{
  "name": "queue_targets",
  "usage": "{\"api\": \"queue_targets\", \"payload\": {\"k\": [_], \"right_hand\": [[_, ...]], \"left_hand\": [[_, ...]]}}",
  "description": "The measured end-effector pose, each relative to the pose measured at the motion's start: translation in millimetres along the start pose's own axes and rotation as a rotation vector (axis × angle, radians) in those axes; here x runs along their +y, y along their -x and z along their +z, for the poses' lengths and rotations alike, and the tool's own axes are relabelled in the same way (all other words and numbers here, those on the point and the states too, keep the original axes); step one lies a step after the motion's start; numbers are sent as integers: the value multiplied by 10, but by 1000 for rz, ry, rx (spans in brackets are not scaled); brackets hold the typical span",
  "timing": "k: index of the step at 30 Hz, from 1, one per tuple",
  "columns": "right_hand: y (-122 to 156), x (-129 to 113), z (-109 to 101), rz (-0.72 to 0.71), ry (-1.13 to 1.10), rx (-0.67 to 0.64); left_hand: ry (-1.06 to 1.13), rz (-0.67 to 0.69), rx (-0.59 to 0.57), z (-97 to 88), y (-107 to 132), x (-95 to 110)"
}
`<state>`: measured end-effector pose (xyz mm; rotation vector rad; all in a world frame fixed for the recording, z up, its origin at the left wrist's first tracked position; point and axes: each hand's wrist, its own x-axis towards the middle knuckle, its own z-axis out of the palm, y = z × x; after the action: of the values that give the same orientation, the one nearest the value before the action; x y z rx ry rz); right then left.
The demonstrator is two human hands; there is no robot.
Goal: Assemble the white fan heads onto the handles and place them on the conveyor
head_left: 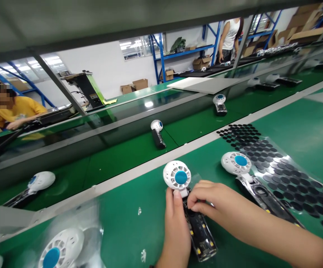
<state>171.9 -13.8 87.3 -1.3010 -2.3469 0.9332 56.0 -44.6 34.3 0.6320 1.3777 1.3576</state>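
Observation:
A small handheld fan (177, 175) with a round white head, a blue centre disc and a black handle lies tilted in front of me. My left hand (175, 227) grips it from the left, with the thumb and fingers round its neck just under the head. My right hand (208, 199) is closed in a pinch against the upper part of the black handle. Whatever its fingertips hold is hidden. To the right, close by my right forearm, lies a second fan (236, 163) with its dark handle pointing towards me.
A sheet of black round stickers (292, 178) lies on the green table at right. Beyond a pale rail, a green conveyor belt (122, 149) carries several fans. At lower left, another fan (62, 247) rests on clear plastic. A person in yellow (22, 108) sits across; another stands behind.

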Motion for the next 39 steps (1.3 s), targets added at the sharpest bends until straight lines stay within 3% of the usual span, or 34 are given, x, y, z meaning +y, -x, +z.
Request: {"api": "queue_targets", "payload": {"k": [13,23,27,31,34,36,39], "right_hand": [[-15,-19,-20,-41,64,-36],[13,-13,143,-207,201,141],[16,18,177,-132,65,209],[27,80,197,95,-249,178],[6,171,168,184,-422,166],[-57,256,100,211,-452,200],[-295,376,-68,234,-375,289]], "left_hand": [[-34,-7,-3,-12,7,-13],[-4,-4,-67,-76,-27,3],[10,9,-79,-52,-45,-4],[61,-25,-66,-32,-69,-44],[208,-95,-103,-37,-73,-74],[299,-139,-156,-46,-74,-86],[254,-142,-204,-49,-97,-96]]}}
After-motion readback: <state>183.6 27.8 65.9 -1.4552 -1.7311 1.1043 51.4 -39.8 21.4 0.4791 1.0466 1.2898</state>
